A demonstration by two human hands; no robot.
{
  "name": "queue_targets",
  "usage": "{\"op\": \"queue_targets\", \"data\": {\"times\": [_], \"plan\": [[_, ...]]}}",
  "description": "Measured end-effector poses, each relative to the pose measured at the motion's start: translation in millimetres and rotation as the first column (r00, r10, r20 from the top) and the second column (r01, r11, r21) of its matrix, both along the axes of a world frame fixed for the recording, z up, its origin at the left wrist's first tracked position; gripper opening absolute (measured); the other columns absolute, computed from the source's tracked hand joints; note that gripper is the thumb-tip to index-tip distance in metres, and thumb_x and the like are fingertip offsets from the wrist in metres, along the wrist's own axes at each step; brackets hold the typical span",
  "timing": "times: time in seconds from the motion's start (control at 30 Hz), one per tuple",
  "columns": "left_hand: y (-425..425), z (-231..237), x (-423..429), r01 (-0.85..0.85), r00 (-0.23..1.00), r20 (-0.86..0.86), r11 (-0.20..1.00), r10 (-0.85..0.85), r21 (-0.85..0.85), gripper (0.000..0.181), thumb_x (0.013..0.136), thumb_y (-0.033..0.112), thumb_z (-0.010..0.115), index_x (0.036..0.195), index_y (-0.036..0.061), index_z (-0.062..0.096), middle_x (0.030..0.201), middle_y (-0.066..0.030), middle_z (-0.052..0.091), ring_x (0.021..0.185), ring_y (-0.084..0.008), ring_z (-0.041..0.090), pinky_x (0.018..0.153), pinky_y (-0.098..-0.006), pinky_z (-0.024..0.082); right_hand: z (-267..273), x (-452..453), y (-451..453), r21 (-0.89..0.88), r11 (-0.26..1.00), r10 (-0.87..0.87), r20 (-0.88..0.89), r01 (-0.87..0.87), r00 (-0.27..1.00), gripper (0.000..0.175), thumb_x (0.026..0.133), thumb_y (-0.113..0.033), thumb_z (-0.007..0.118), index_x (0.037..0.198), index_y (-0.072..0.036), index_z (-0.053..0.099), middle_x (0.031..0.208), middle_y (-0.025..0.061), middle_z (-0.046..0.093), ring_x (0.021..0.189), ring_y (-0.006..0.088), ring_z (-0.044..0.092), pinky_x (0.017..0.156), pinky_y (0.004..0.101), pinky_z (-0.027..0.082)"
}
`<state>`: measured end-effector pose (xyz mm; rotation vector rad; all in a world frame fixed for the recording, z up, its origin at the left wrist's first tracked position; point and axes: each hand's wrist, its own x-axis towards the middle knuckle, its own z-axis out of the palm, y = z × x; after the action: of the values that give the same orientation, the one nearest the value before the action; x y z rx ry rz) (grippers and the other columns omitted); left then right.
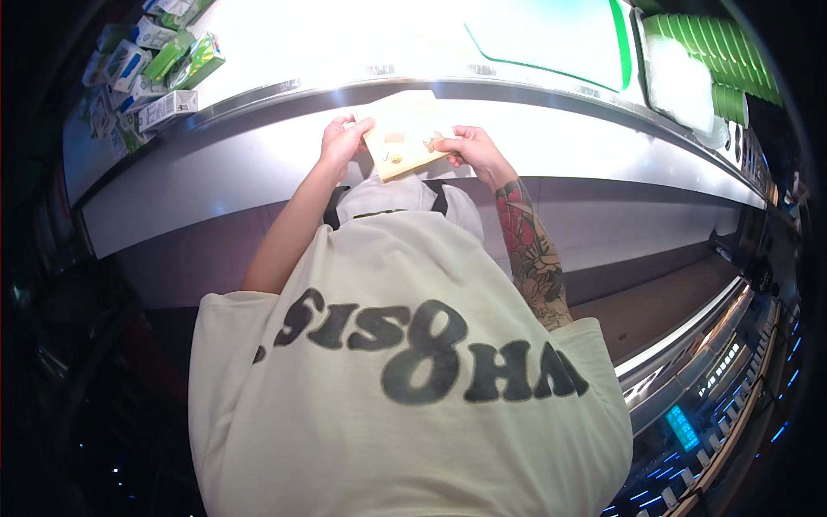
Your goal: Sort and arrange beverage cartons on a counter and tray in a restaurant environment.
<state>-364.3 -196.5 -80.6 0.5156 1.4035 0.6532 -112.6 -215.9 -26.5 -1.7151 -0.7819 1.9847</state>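
A flat pale yellow paper packet (406,145), printed with small pictures, is held in front of my body. Whether it is a bag or a folded sheet cannot be told. On its left edge, my left hand (344,139) pinches it between thumb and fingers. The lower right corner is gripped by my right hand (470,150), thumb on top. The packet tilts, with its lower left corner nearest my chest. Behind it, glare washes out part of the white counter front (581,145).
Small green and white cartons (169,111) lie heaped on the counter at the far left. Stacked green cups (723,52) lie at the far right beside a glaring white bundle (678,84). A metal edge (258,94) runs along the counter. A green-edged white panel (555,45) is at the back.
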Motion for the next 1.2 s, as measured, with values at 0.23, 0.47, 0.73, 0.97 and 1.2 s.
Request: {"op": "queue_targets", "data": {"times": [0.23, 0.47, 0.73, 0.97, 1.2], "plan": [[22.6, -24.7, 9.5, 0.283, 0.852, -0.496, 0.944, -0.167, 0.168, 0.039, 0.078, 0.021, 0.074, 0.108, -0.0002, 0.06, 0.089, -0.0108, 0.068, 0.084, -0.0198, 0.065, 0.077, -0.0309, 0.05, -42.9, -13.3, 3.7, -0.089, 0.995, 0.055, 0.122, -0.044, 0.991, 0.017, 0.08, -0.01, 0.073, 0.085, 0.003, 0.063, 0.074, 0.0088, 0.066, 0.054, 0.0096, 0.062, 0.047, 0.0221, 0.051], [21.9, -17.2, 15.3, 0.49, 0.566, -0.804, 0.859, -0.182, 0.151, 0.04, 0.077, 0.024, 0.074, 0.104, -0.0003, 0.058, 0.102, -0.0173, 0.059, 0.099, -0.034, 0.059, 0.086, -0.0422, 0.049, -44.1, -28.2, -4.4, 0.051, 0.972, 0.183, 0.44, -0.228, 0.879, 0.034, 0.079, -0.025, 0.072, 0.077, 0.007, 0.062, 0.066, 0.0145, 0.065, 0.053, 0.0162, 0.065, 0.049, 0.0287, 0.053], [13.6, -19.1, 8.8, 0.441, 0.621, -0.776, 0.866, -0.107, 0.233, 0.049, 0.074, 0.032, 0.079, 0.098, -0.0018, 0.052, 0.096, -0.0173, 0.06, 0.091, -0.0335, 0.06, 0.079, -0.0418, 0.049, -5.6, -33.0, 1.3, -0.023, 0.816, 0.379, 0.777, -0.578, 0.503, 0.061, 0.07, -0.05, 0.071, 0.073, 0.011, 0.066, 0.068, 0.0252, 0.065, 0.066, 0.0349, 0.067, 0.063, 0.041, 0.054], [-9.7, 22.7, -54.5, 0.345, 0.749, -0.659, 0.891, -0.071, 0.296, 0.052, 0.076, 0.031, 0.079, 0.112, 0.0038, 0.055, 0.074, -0.0062, 0.061, 0.068, -0.0208, 0.061, 0.064, -0.0352, 0.048, 69.5, -13.9, -7.1, 0.124, 0.831, 0.362, 0.62, -0.543, 0.696, 0.045, 0.084, -0.032, 0.066, 0.107, 0.006, 0.06, 0.072, 0.0208, 0.067, 0.07, 0.0307, 0.069, 0.068, 0.037, 0.054], [30.9, 94.2, -142.1, 0.132, 0.3, -0.604, 0.594, 0.739, 0.793, 0.052, 0.077, 0.025, 0.078, 0.118, 0.0053, 0.052, 0.103, -0.0091, 0.059, 0.092, -0.0215, 0.057, 0.077, -0.0367, 0.046, 80.4, -7.0, -6.5, 0.16, 0.772, 0.464, 0.519, -0.615, 0.718, 0.06, 0.087, -0.027, 0.065, 0.134, 0.001, 0.04, 0.094, 0.0219, 0.067, 0.081, 0.031, 0.069, 0.074, 0.0376, 0.054]]}}
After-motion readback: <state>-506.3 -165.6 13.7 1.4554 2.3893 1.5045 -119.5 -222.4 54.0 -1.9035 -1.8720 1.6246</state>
